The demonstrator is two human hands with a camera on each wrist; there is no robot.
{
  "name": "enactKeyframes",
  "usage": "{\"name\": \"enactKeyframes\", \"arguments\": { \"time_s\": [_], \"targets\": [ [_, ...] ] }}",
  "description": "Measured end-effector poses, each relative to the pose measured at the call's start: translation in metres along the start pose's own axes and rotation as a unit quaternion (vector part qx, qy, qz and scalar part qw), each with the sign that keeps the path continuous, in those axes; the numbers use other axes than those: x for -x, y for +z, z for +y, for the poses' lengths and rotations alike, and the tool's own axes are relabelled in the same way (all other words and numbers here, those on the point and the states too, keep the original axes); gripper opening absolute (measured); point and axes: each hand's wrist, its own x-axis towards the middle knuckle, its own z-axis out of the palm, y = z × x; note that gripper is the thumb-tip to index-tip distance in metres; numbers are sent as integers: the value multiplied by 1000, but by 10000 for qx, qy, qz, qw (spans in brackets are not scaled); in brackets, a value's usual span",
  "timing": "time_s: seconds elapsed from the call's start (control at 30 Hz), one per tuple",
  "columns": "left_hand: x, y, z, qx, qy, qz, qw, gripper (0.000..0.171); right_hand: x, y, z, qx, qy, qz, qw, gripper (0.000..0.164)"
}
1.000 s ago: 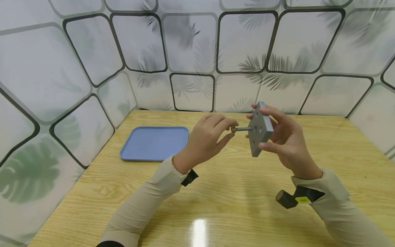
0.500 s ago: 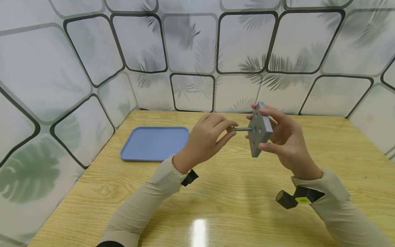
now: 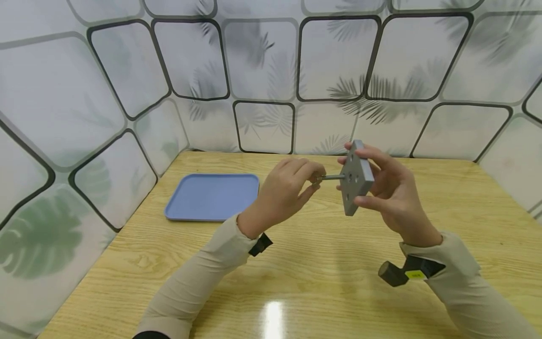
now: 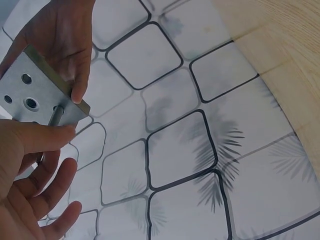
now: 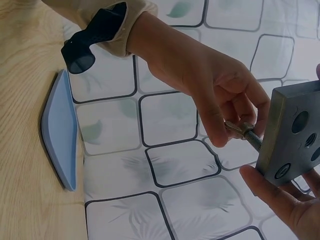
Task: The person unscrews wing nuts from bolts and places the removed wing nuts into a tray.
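Note:
A grey metal plate (image 3: 354, 183) with several round holes is held up on edge above the table by my right hand (image 3: 391, 193), thumb on the near side and fingers on the far side. A threaded wing screw (image 3: 332, 177) stands out of one hole, its shank (image 4: 56, 116) pointing toward my left hand (image 3: 285, 190). That hand has its thumb and fingers at the screw's winged head (image 5: 245, 129), pinching it; part of the head is hidden by the fingertips. In the left wrist view the plate's holed face is visible.
A shallow blue tray (image 3: 213, 197) lies on the wooden table (image 3: 309, 278) at the left, behind the left forearm. A patterned curtain (image 3: 262, 70) surrounds the table at the back and sides. A dark camera mount is strapped to each wrist.
The left fingers have shifted about the screw's head, curling and turning at it. The plate and my right hand stay where they were.

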Motion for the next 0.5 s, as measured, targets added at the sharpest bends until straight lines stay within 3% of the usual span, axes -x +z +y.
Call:
{"name": "enactKeyframes", "arguments": {
  "time_s": [0.5],
  "targets": [
    [1,-3,-1,-144,-44,179,9997,15,1,-3,2,-15,-119,-36,9999,61]
  ]
}}
